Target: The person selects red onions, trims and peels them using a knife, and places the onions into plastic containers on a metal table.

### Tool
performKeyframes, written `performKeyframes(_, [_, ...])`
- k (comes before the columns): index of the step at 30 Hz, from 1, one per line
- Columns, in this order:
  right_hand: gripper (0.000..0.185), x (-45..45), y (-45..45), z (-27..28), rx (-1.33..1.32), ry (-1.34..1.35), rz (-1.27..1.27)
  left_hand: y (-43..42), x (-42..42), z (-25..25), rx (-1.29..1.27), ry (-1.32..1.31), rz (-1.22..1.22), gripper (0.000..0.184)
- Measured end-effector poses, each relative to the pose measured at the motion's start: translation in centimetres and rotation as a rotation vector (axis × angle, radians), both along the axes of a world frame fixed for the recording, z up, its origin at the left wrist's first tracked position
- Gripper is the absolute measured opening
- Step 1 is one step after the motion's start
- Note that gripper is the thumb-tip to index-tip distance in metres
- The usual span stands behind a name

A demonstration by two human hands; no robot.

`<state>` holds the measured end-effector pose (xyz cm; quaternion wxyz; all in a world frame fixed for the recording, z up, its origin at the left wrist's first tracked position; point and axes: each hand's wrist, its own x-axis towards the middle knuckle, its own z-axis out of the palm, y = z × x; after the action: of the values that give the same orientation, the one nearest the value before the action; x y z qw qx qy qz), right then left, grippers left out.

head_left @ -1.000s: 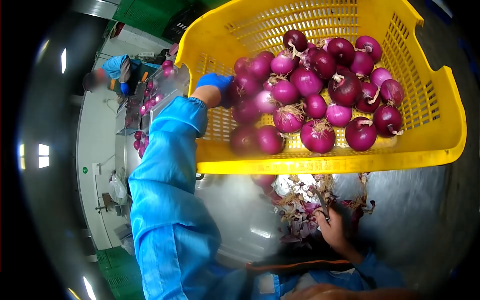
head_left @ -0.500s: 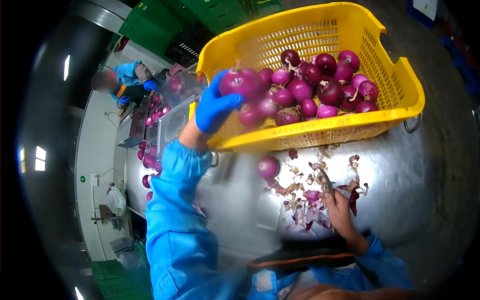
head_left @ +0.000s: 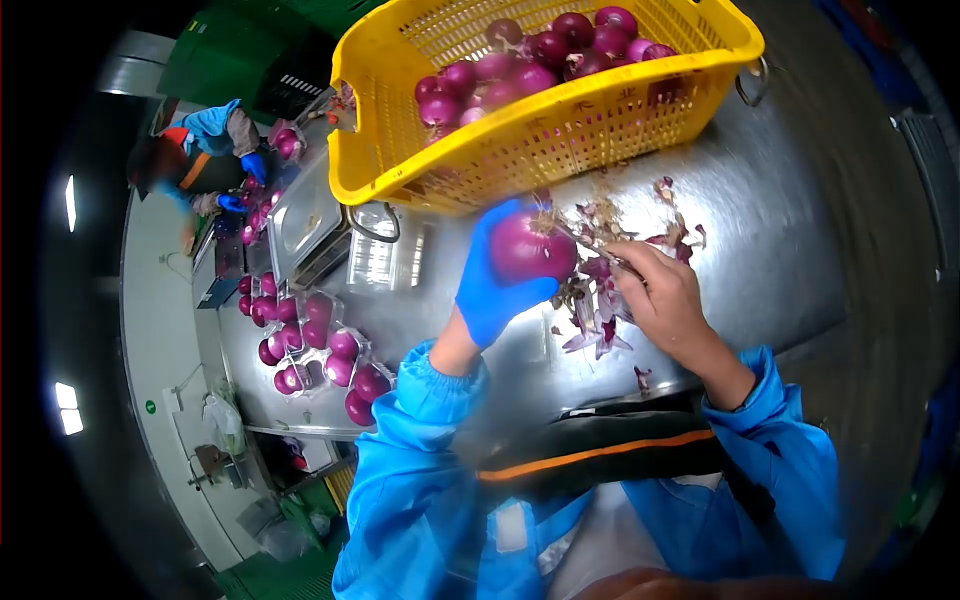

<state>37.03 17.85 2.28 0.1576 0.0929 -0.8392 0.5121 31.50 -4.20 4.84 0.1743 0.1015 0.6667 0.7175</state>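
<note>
Onion (head_left: 530, 248), approx. mid-pic, is held up above the metal table (head_left: 765, 285); take it as clock centre, 12 = top of pic. L hand (head_left: 487, 292), blue-gloved, is wrapped round its L side, prob. thumb along the bottom. R hand (head_left: 662, 305), bare, at 4 o'clock, fingers closed on a knife (head_left: 588, 240), blade pointing approx. 10, end at or v. near onion's upper R edge. Scraps (head_left: 600, 325) lie on table, 2 to 5 o'clock. Yellow crate (head_left: 550, 130) at 12 w/ loose onions (head_left: 533, 78) inside. Clear containers (head_left: 385, 262) at 9; onions in clear packs (head_left: 290, 338) at 8. Co-worker (head_left: 207, 125) further off at 10, gloved hands nr more onions.

Risks (my read): smooth, round onion could twist in the glove if grip's loose, & blade could skid off the skin twd L fingers, esp. w/ too much push. Dry bits on the onion could snag the edge.

Hard to see: whether blade touches onion; L fingertips behind it; knife handle, mostly inside R fist; some scraps behind R hand. Crate's far rim cut off at top; co-worker small & blurry.
</note>
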Motion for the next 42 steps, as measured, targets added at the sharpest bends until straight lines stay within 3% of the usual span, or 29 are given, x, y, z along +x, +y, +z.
performKeyframes(3, [0.023, 1.0, -0.5, 0.9, -0.088, -0.175, -0.010, -0.1, 0.6, -3.4, -0.201, 0.252, -0.057, 0.087])
performKeyframes(4, [0.025, 1.2, -0.6, 0.5, -0.192, -0.240, -0.011, -0.1, 0.8, -4.5, -0.259, 0.208, -0.049, 0.090])
performKeyframes(7, [0.026, 2.0, 0.2, -1.6, -0.176, -0.338, -0.058, 0.1, -0.2, -5.9, -0.645, 0.351, -0.078, 0.091])
performKeyframes(11, [0.024, 3.6, 1.3, -4.8, -0.126, -0.430, -0.042, 2.4, -3.7, -5.6, -1.189, 0.517, -0.178, 0.081])
performKeyframes(12, [0.022, 3.8, 1.4, -5.0, -0.147, -0.482, -0.034, 3.2, -4.8, -5.1, -1.324, 0.543, -0.214, 0.066])
performKeyframes(15, [0.024, 4.0, 1.7, -7.3, -0.156, -0.522, -0.006, 5.4, -8.2, -6.1, -1.543, 0.264, -0.218, 0.053])
performKeyframes(16, [0.025, 3.8, 1.9, -7.6, -0.174, -0.534, 0.003, 5.9, -8.1, -6.0, -1.535, 0.298, -0.175, 0.044])
performKeyframes(19, [0.025, 2.3, 2.9, -7.4, -0.194, -0.619, 0.058, 5.6, -8.9, -7.2, -1.595, 0.345, -0.292, 0.049])
performKeyframes(22, [0.026, 0.6, 4.0, -8.0, -0.186, -0.632, 0.092, 3.8, -7.3, -5.2, -1.414, 0.563, -0.304, 0.054])
performKeyframes(23, [0.019, 0.1, 4.1, -9.6, -0.131, -0.585, 0.068, 3.0, -6.7, -4.2, -1.143, 0.560, -0.272, 0.062])
performKeyframes(24, [0.019, -0.3, 4.4, -10.1, -0.172, -0.582, 0.084, 3.0, -6.7, -2.2, -1.021, 0.574, -0.345, 0.055])
performKeyframes(25, [0.019, -0.9, 4.5, -10.4, -0.212, -0.581, 0.100, 3.2, -7.0, 1.0, -1.045, 0.305, -0.481, 0.042])
performKeyframes(26, [0.019, -1.4, 4.7, -10.3, -0.190, -0.609, 0.128, 3.3, -7.3, 3.9, -0.781, 0.344, -0.402, 0.024])
performKeyframes(28, [0.017, -2.2, 4.6, -10.5, -0.215, -0.626, 0.145, 2.9, -10.7, 7.5, -0.688, 0.619, -0.340, 0.018])
performKeyframes(29, [0.016, -2.5, 4.4, -10.8, -0.225, -0.624, 0.150, 3.1, -12.7, 10.0, -0.683, 0.541, -0.290, 0.018])
performKeyframes(30, [0.016, -3.0, 4.3, -10.8, -0.259, -0.623, 0.158, 2.3, -15.3, 10.0, -0.772, 0.771, -0.158, 0.017])
performKeyframes(31, [0.015, -3.4, 4.3, -10.4, -0.295, -0.623, 0.165, 2.3, -17.8, 10.0, -0.644, 0.617, 0.007, 0.019])
performKeyframes(32, [0.015, -3.9, 4.3, -10.3, -0.331, -0.621, 0.172, 1.7, -20.9, 9.4, -0.653, 0.641, 0.020, 0.025])
performKeyframes(34, [0.014, -4.3, 4.4, -10.6, -0.407, -0.639, 0.141, 1.0, -27.2, 7.3, -0.493, 0.386, 0.126, 0.027])
performKeyframes(37, [0.009, -4.2, 5.1, -13.0, -0.355, -0.669, 0.180, -1.2, -33.5, 2.1, -0.614, 0.440, 0.083, 0.028])
performKeyframes(40, [0.009, -3.8, 5.2, -14.5, -0.400, -0.650, 0.141, -1.8, -34.6, -0.9, -1.008, 0.577, 0.007, 0.030])
performKeyframes(42, [0.010, -4.5, 5.4, -14.3, -0.343, -0.656, 0.149, -3.2, -34.8, -1.6, -1.159, 0.457, -0.040, 0.034])
